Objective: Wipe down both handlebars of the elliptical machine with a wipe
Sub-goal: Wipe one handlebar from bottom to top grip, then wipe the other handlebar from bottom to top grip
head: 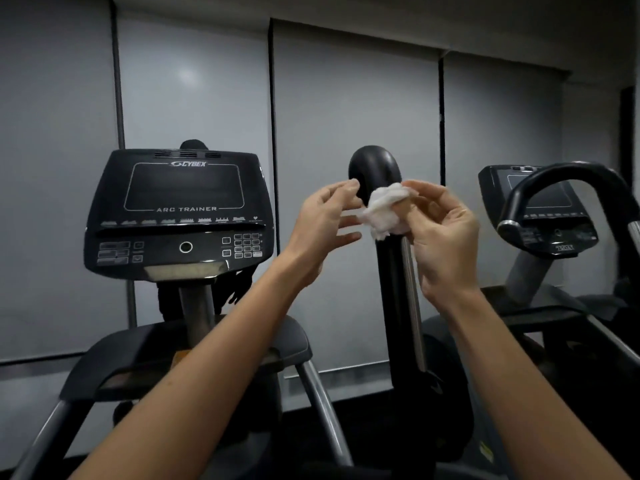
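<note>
A crumpled white wipe (386,211) is held up in front of the black upright handlebar (374,168) on the right side of the elliptical. My right hand (440,233) pinches the wipe between thumb and fingers. My left hand (325,223) is just left of the wipe with fingers spread and relaxed; its fingertips reach toward the wipe's left edge, and I cannot tell whether they touch it. The rounded top of the other handlebar (193,145) peeks out behind the console. Both hands hide the middle part of the right handlebar.
The elliptical's console (180,209) with a dark screen stands at the left, on a post with grey side rails (322,403) below. A second machine with a curved black handle (540,185) and its own console stands at the right. Grey blinds fill the wall behind.
</note>
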`<state>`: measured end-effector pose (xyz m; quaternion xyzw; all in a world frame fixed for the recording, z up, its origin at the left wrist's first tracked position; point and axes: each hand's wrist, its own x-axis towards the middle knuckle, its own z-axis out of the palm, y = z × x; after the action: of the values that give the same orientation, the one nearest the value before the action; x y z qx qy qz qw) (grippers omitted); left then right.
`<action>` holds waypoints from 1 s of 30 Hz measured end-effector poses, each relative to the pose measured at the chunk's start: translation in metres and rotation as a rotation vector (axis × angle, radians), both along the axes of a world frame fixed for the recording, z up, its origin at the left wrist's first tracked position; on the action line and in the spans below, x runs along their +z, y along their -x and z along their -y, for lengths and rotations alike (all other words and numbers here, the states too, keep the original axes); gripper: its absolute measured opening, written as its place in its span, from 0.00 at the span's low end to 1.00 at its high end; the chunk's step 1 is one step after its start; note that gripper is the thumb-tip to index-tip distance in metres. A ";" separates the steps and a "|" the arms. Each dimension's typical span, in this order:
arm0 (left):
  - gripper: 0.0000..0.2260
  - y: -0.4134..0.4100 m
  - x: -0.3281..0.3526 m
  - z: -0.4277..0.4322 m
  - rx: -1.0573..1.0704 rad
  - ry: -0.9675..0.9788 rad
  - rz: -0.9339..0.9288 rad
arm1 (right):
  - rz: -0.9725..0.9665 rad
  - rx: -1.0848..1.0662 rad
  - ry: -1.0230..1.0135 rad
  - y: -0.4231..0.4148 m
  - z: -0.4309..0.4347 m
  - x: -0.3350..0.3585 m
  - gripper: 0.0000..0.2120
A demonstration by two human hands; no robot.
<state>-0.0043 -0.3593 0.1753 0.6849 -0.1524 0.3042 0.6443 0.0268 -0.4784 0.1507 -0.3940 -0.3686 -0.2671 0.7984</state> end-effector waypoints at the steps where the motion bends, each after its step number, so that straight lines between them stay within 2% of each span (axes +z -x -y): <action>1: 0.10 0.013 -0.011 -0.006 -0.026 -0.008 0.003 | 0.010 -0.010 0.018 0.008 -0.009 -0.010 0.07; 5: 0.07 0.062 -0.059 -0.041 0.022 0.010 0.021 | -0.021 0.110 0.062 0.034 -0.049 -0.046 0.06; 12: 0.16 0.158 -0.140 -0.122 0.190 0.118 -0.042 | -0.064 0.337 0.290 0.097 -0.144 -0.111 0.09; 15: 0.18 0.197 -0.168 -0.153 0.349 0.166 -0.054 | -0.081 0.491 0.384 0.128 -0.184 -0.133 0.09; 21: 0.11 0.278 -0.208 -0.203 0.656 0.234 -0.022 | -0.076 0.787 0.582 0.182 -0.247 -0.173 0.08; 27: 0.09 0.341 -0.236 -0.247 1.029 0.115 0.026 | -0.013 0.859 0.695 0.234 -0.301 -0.197 0.11; 30: 0.11 0.363 -0.249 -0.263 1.184 0.141 0.106 | 0.050 0.867 0.748 0.259 -0.325 -0.199 0.10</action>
<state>-0.3677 -0.0962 -0.0741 0.5929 0.2438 0.6548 0.4004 -0.2321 -0.1537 -0.0482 -0.4561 -0.5848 0.2240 0.6323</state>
